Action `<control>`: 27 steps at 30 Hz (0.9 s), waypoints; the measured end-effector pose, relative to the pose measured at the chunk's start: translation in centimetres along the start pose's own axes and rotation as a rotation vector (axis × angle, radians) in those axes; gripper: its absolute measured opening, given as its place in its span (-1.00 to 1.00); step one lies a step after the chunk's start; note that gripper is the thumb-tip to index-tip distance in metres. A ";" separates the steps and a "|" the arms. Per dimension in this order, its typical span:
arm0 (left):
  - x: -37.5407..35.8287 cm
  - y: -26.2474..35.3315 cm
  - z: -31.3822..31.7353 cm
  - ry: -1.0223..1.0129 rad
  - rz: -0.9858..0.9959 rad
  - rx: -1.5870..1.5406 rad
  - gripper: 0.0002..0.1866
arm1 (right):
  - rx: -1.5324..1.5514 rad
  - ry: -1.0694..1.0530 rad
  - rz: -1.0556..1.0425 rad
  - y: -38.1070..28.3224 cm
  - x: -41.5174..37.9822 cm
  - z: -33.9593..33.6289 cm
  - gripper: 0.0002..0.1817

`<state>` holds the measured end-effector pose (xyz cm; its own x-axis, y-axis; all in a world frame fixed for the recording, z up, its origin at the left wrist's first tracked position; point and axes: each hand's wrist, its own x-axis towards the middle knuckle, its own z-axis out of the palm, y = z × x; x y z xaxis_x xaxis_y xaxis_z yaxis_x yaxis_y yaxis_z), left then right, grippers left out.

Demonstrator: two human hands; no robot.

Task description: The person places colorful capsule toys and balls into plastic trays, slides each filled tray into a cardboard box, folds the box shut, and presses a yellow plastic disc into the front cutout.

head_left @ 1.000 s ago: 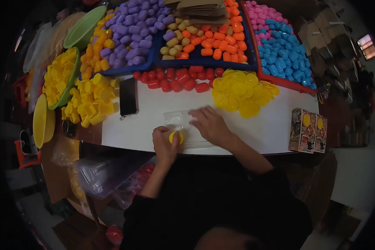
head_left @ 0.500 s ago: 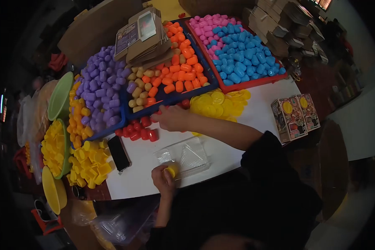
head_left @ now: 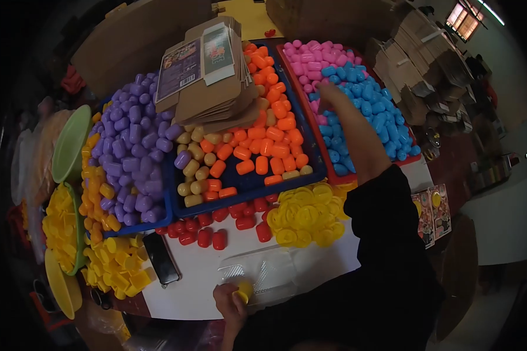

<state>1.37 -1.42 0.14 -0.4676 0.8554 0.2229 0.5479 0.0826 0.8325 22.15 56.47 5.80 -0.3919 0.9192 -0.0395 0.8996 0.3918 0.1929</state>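
Note:
My left hand (head_left: pixel 231 305) is closed round a round yellow plastic piece (head_left: pixel 244 291) at the near edge of a clear plastic blister tray (head_left: pixel 269 270) on the white tabletop. My right hand (head_left: pixel 329 97) reaches far forward into the red tray (head_left: pixel 338 177), where pink capsules (head_left: pixel 310 58) meet blue capsules (head_left: pixel 372 99). Its fingers point down among the pink ones and are too blurred and hidden to show a grip. Between the two hands lie a row of red capsules (head_left: pixel 219 240) and a heap of yellow discs (head_left: pixel 307 215).
A blue tray (head_left: pixel 246 196) holds orange and tan capsules, with flattened cartons (head_left: pixel 216 96) stacked on it. Purple capsules (head_left: pixel 132 152) fill another tray at left. A phone (head_left: pixel 162 257) lies beside yellow cup-like pieces (head_left: pixel 117 266). Printed boxes (head_left: pixel 433 216) stand at right.
My right hand has moved from the red capsules forward and right to the pink ones. My left hand still holds the yellow piece by the blister tray. The camera view has shifted.

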 end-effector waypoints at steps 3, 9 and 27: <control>0.1 0.3 0.0 0.008 -0.023 0.007 -0.90 | 0.085 -0.201 -0.049 -0.6 0.6 -1.9 -0.24; -0.1 -0.2 0.3 0.037 0.023 -0.003 -0.90 | 0.581 0.239 -0.160 1.0 -2.9 -1.3 -0.30; 0.2 -0.3 1.8 0.222 -0.014 0.039 -0.91 | 0.880 -0.323 -1.183 -20.7 -37.4 0.5 -0.55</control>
<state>2.33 -0.41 -1.00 -0.6144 0.7208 0.3210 0.5643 0.1170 0.8172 18.27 13.99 2.75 -0.9997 -0.0116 0.0225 -0.0243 0.6819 -0.7310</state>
